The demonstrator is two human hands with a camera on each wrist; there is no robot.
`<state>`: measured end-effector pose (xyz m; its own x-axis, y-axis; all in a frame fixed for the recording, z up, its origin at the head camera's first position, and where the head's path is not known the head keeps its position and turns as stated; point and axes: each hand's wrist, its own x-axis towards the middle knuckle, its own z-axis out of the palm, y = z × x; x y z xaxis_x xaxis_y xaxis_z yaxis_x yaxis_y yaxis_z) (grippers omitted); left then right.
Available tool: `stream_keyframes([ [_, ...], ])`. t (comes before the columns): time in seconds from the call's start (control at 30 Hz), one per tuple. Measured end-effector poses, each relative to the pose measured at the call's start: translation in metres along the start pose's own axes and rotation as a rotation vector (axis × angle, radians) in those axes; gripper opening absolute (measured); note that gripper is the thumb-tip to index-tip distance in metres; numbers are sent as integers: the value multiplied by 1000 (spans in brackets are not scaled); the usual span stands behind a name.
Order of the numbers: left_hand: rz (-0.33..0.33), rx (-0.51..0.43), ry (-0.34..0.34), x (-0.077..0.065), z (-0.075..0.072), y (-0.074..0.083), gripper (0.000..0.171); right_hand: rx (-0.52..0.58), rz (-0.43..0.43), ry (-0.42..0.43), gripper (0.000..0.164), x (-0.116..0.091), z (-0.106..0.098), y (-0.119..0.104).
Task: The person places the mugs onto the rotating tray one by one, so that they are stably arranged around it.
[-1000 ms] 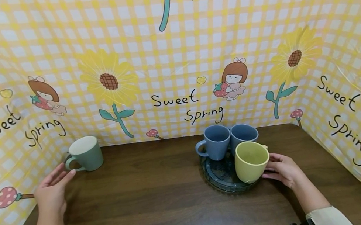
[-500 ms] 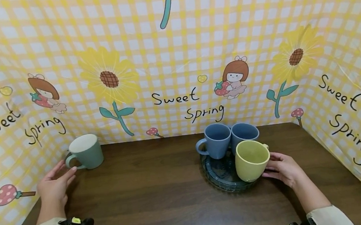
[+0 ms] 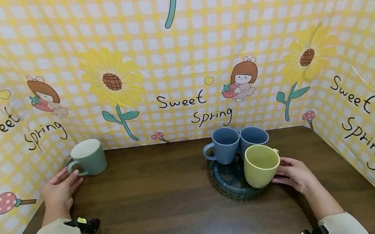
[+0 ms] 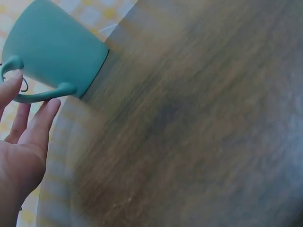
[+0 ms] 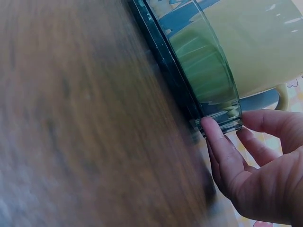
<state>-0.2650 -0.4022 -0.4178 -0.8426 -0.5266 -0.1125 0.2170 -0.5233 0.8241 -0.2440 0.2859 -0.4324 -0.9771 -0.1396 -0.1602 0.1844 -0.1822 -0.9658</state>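
Note:
In the head view, a sage-green mug (image 3: 92, 158) with a pale inside stands at the back left of the table. My left hand (image 3: 58, 189) is at its handle, thumb in front and fingers behind and below; the left wrist view shows the thumb tip over the handle (image 4: 40, 97). On the right is a round, dark blue-green glass tray (image 3: 228, 183) with a clear raised wall. My right hand (image 3: 295, 176) pinches its rim between thumb and fingers (image 5: 225, 146). The tray carries a yellow-green mug (image 3: 262, 168), a blue mug (image 3: 225, 147) and another blue mug (image 3: 253, 136).
A brown wood-grain table (image 3: 156, 209) lies under everything. Yellow checked cloth (image 3: 173, 56) with flowers and lettering hangs behind and along both sides, close to the green mug and the tabletop's back edge. Black camera mounts sit on both wrists.
My left hand has shifted slightly right and forward, its thumb now over the green mug's handle. My right hand, the tray and its mugs stay in place.

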Motion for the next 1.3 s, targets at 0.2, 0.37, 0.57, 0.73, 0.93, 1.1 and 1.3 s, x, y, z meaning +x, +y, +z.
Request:
stream_keyframes([
  [0.2,-5,-48,41,3,2,-1,27,-1,-3,8,31,-1,1,-1],
  [0.37,-1,-78,86,3,4,-3,25,-10,-8,12,32,-1,3,-1],
  [0.57,-6,-109,110,-2,4,-4,24,-5,-10,14,33,-1,4,0],
  [0.73,-10,-103,93,-6,4,-5,25,-14,-9,22,37,-1,3,0],
  [0.93,-5,-104,54,-13,3,-9,21,-22,-15,18,33,0,2,1],
  [1.1,-7,-106,4,-19,2,-12,20,-16,-21,16,30,0,2,0],
  [1.3,-17,-102,-34,-26,3,-15,20,-13,-26,15,30,0,1,1],
])
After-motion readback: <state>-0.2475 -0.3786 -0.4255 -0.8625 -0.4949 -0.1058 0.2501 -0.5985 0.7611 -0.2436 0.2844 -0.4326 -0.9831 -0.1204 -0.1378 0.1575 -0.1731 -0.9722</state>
